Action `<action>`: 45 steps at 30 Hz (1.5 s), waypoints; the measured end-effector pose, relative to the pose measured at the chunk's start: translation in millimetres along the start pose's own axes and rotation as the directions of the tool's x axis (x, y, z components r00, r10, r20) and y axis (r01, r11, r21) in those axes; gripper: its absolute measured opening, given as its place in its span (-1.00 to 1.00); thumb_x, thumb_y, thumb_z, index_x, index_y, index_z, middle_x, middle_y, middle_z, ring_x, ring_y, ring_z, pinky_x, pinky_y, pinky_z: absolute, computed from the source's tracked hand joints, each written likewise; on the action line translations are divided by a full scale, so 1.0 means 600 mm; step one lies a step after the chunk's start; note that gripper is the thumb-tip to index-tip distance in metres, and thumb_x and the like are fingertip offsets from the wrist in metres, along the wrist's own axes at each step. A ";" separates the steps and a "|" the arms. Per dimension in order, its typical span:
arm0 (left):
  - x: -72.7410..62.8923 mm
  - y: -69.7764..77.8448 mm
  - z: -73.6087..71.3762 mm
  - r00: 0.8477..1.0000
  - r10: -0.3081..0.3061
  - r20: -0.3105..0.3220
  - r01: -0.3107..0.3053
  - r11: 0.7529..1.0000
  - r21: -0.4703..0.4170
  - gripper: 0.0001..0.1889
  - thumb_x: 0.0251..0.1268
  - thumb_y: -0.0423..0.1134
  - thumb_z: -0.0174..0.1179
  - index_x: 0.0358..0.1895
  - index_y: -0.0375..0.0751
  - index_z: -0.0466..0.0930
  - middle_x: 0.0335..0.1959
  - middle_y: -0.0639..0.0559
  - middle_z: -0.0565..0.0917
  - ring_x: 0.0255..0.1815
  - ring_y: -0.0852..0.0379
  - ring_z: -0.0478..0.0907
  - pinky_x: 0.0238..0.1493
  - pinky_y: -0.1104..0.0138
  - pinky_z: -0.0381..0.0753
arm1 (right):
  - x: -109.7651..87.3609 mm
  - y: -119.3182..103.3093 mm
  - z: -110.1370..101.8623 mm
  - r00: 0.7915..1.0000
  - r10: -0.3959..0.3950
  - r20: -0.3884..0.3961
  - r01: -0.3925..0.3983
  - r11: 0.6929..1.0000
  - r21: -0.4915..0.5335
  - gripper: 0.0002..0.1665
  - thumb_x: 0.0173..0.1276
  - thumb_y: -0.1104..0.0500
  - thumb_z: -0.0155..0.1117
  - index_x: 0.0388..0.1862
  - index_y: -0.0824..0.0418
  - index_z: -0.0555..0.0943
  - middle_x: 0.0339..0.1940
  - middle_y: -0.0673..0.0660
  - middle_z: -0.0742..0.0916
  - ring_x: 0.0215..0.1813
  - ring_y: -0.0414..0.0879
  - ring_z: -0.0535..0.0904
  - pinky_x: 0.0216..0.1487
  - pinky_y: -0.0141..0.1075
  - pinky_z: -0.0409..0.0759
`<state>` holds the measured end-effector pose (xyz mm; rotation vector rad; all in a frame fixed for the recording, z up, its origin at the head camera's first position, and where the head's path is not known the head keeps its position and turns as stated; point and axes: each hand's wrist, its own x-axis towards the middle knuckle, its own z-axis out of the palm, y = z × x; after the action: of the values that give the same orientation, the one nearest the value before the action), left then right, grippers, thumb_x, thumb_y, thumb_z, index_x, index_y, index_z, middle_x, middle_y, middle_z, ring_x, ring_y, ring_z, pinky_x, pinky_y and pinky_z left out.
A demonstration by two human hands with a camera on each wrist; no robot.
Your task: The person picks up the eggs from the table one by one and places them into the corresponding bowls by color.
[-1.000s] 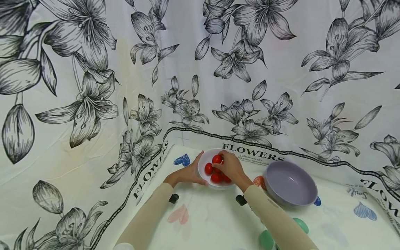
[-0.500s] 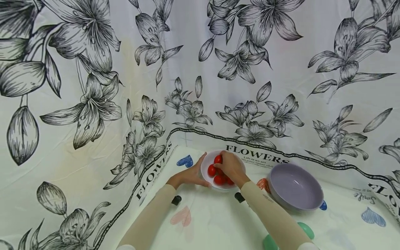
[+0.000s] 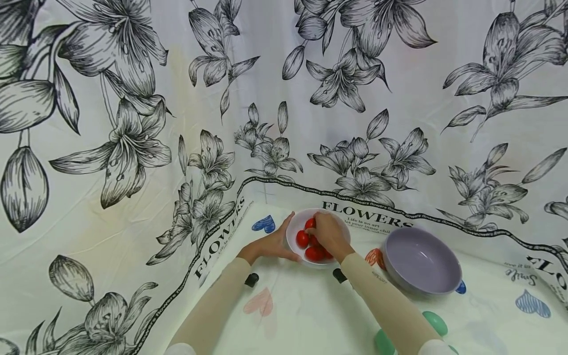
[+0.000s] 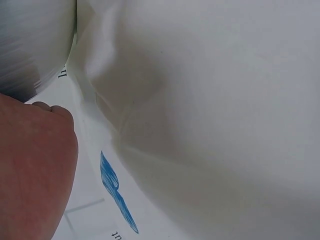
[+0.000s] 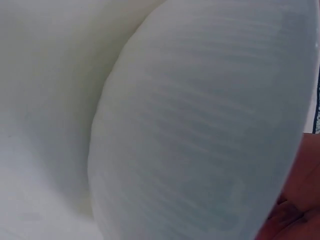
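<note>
A white bowl (image 3: 296, 252) holding several small red tomatoes (image 3: 314, 253) stands towards the back of the table. My left hand (image 3: 272, 245) grips the bowl's left side, thumb at the front and fingers reaching round behind. From the right, my right hand (image 3: 330, 234) reaches down into the bowl. Its thumb and curled fingers pinch at a tomato (image 3: 310, 223) near the back, which the hand partly covers. The right wrist view is mostly filled by the bowl's outer wall (image 5: 200, 120), with a bit of hand at its right edge. In the left wrist view, the hand (image 4: 37, 165) lies against the bowl.
A larger purple bowl (image 3: 421, 261) stands to the right of the right hand. Green egg-shaped things (image 3: 435, 323) lie near the front right, partly behind the right sleeve (image 3: 377, 291). A flower-printed white cloth (image 3: 275, 123) hangs behind and at the left.
The right hand stays in the white bowl, its fingers reaching slightly deeper among the tomatoes. The left hand keeps its hold on the bowl. The head view has shifted a little.
</note>
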<state>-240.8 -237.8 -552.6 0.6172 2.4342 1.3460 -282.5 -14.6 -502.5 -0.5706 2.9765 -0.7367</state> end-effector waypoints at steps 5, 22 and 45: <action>0.000 0.000 0.003 1.000 -0.004 0.003 0.005 1.000 -0.028 0.54 0.02 0.12 0.67 0.73 0.15 -0.56 0.75 0.14 -0.07 0.69 0.02 0.10 0.63 0.00 0.26 | 0.000 0.005 0.006 0.999 -0.033 0.012 0.034 0.996 -0.079 -0.63 0.28 0.06 0.62 -0.08 0.26 0.73 -0.30 0.09 0.76 -0.18 0.01 0.61 0.09 -0.13 0.67; 0.000 -0.003 0.009 1.000 -0.023 0.000 0.023 1.000 -0.019 0.54 0.01 0.18 0.66 0.74 0.18 -0.55 0.77 0.14 -0.14 0.71 -0.05 0.04 0.64 -0.10 0.20 | -0.042 0.027 -0.052 0.993 -0.113 -0.030 0.116 0.983 0.142 -0.35 0.46 -0.01 0.49 0.39 0.28 0.61 0.27 0.27 0.75 0.26 0.20 0.70 0.29 0.12 0.68; 0.009 0.005 0.001 0.999 -0.039 -0.027 0.037 0.998 -0.049 0.52 0.00 0.08 0.69 0.74 0.21 -0.50 0.77 0.10 -0.14 0.70 -0.16 0.05 0.51 -0.21 0.36 | -0.267 0.358 -0.284 0.979 -0.169 0.116 0.140 0.965 0.222 0.88 0.00 -0.10 0.80 0.71 -0.10 -0.62 0.76 0.28 -0.32 0.67 0.58 -0.14 0.48 0.54 0.13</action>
<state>-244.8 -233.4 -550.5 0.5407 2.4147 1.4034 -225.2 294.5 -459.1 -0.8097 2.7082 -0.9722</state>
